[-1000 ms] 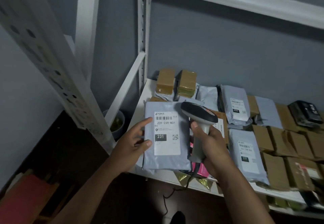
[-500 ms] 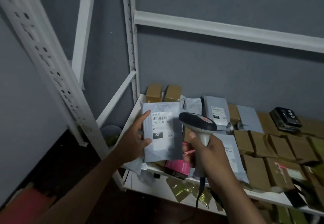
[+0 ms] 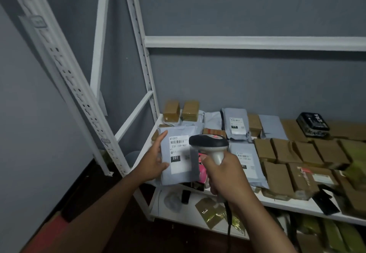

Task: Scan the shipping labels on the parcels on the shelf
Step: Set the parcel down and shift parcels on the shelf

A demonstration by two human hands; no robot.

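1. While the left hand (image 3: 153,164) pinches a grey mailer (image 3: 179,154) upright by its left edge over the shelf's (image 3: 293,203) front-left corner, its shipping label (image 3: 179,153) faces the camera; other parcels lie flat along the shelf to the right.
2. Head view: the right hand (image 3: 223,175) has its fingers wrapped tight around the handle of a scanner (image 3: 210,144), whose head overlaps the label's right edge.
3. Risk, as I judge it: the scanner sits so close and off-angle that the barcode may not read; a thin pinch could let the slick mailer slip.
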